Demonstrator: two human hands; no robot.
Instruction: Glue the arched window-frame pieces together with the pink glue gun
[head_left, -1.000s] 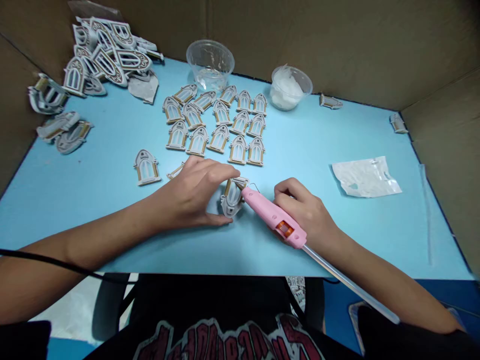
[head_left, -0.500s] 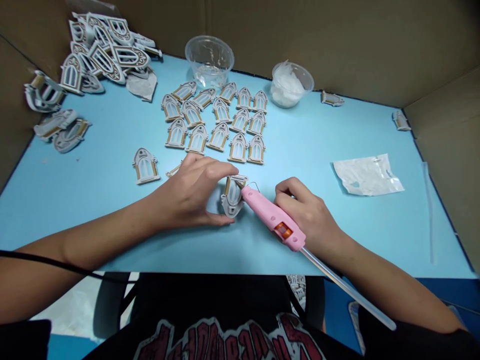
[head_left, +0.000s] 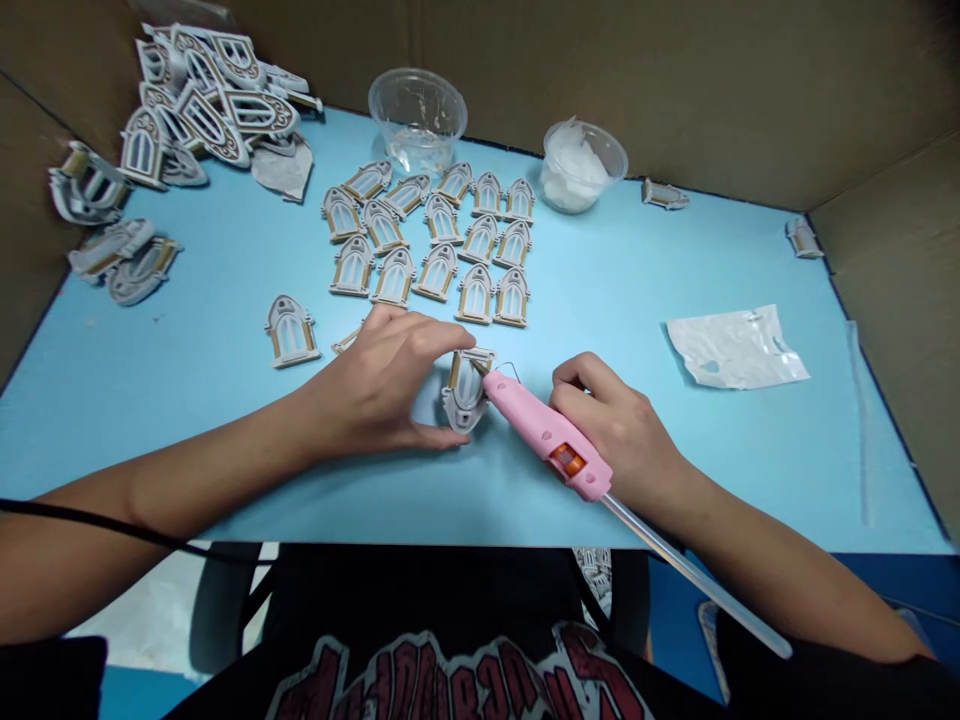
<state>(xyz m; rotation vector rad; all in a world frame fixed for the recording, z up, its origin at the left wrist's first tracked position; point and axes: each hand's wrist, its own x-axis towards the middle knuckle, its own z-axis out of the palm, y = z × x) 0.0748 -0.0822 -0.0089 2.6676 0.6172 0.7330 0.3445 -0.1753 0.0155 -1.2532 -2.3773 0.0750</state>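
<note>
Between the thumb and fingers of my left hand (head_left: 401, 385) is a small arched window piece (head_left: 466, 392), white with gold sides, its pointed end toward me. My right hand (head_left: 611, 420) grips a pink hot glue gun (head_left: 547, 432), whose nozzle tip is at the inner frame of that piece. From the gun's back end a long clear glue stick (head_left: 697, 580) slants down to the right. Another window piece (head_left: 291, 332) lies left of my left hand. One more is partly hidden behind my fingers.
Rows of similar window pieces (head_left: 438, 272) lie beyond my hands. A heap of larger arched frames (head_left: 202, 115) fills the back left. Two clear tubs, one with white material (head_left: 574, 175), stand at the back. A plastic bag (head_left: 739, 348) lies right, and cardboard walls (head_left: 675, 80) surround the table.
Hardly anything differs. The glue gun's tip has shifted very slightly along the window piece, while my left hand keeps its hold.
</note>
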